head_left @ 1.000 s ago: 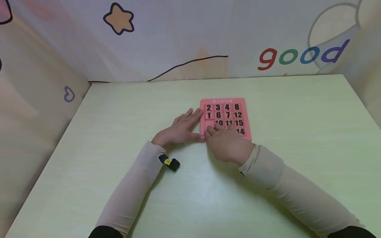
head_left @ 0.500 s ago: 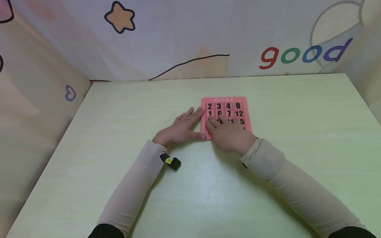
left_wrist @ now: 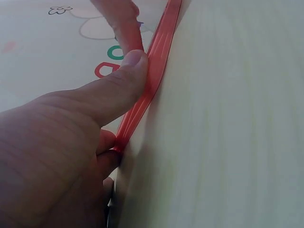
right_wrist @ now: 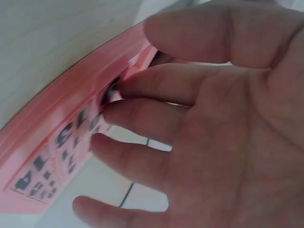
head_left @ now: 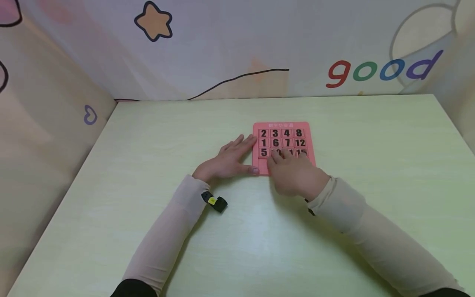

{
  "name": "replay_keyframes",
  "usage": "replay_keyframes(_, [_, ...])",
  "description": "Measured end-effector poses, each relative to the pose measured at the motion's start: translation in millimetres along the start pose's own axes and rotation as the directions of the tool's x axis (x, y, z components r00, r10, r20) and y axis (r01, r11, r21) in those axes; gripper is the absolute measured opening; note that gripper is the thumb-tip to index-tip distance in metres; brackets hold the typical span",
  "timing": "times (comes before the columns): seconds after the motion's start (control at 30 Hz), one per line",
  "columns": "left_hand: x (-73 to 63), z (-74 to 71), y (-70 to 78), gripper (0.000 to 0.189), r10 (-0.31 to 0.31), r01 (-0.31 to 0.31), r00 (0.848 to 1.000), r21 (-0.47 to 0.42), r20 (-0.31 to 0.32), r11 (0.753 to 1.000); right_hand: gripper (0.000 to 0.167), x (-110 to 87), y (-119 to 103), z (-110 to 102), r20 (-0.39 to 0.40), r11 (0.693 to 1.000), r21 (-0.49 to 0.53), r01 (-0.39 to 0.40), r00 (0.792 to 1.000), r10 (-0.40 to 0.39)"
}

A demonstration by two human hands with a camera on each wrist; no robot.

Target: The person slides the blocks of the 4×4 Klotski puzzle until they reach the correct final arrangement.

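A pink sliding number puzzle (head_left: 281, 125) lies flat on the table, its upper rows reading 2 3 4 8 and 1 6 7 12. Below the 1 sits the 5 tile (head_left: 264, 152), and the bottom-left cell under it is bare pink. My left hand (head_left: 224, 162) touches the puzzle's left edge with extended fingers and thumb; the left wrist view shows the thumb (left_wrist: 133, 66) against the pink rim. My right hand (head_left: 295, 175) reaches over the lower rows, hiding most of the bottom one. In the right wrist view a straight index finger (right_wrist: 156, 83) touches a tile near the puzzle's near edge.
The pale green table (head_left: 178, 132) extends around the puzzle. Behind it stands a printed backdrop (head_left: 222, 45) with a star and the word "good". A black strap with a small device (head_left: 215, 202) is on the left wrist.
The 5 tile has slid up from the bottom-left cell into the third row, leaving the corner cell bare. My right hand moved up with it, then back right. The left hand stayed at the edge.
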State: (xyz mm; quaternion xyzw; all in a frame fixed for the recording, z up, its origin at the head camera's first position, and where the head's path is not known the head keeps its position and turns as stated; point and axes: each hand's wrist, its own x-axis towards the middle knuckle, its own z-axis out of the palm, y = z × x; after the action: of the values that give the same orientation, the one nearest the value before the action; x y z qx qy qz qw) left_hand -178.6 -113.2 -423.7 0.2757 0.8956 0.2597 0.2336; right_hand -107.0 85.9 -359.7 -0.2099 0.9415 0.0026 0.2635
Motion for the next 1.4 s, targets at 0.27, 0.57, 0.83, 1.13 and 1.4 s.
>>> replay_keyframes(0.27, [1.9,1.8,-0.2,0.098,-0.017,0.017,1.000,-0.003,-0.002,1.000,0.057,-8.4,-9,0,0.005,0.998,-0.055,-0.027,1.000,0.028])
replay_keyframes(0.57, [0.5,0.5,1.2,0.099,-0.008,0.008,1.000,-0.005,0.001,1.000,0.057,-9.6,-14,0,0.013,0.999,-0.024,-0.029,0.999,0.029])
replay_keyframes(0.83, [0.9,0.6,0.7,0.100,-0.001,0.001,1.000,0.000,0.004,1.000,0.056,-5.7,-18,5,-0.016,0.999,-0.003,0.044,0.999,-0.044])
replay_keyframes(1.13, [1.0,0.5,-1.1,0.098,0.019,-0.019,1.000,0.019,0.016,1.000,0.054,2.2,-12,6,-0.061,0.982,0.077,0.174,0.984,-0.170])
replay_keyframes(1.4, [0.4,-0.1,0.2,0.096,0.021,-0.022,1.000,0.036,0.012,0.999,0.060,2.5,-6,3,-0.035,0.969,0.150,0.197,0.980,-0.194])
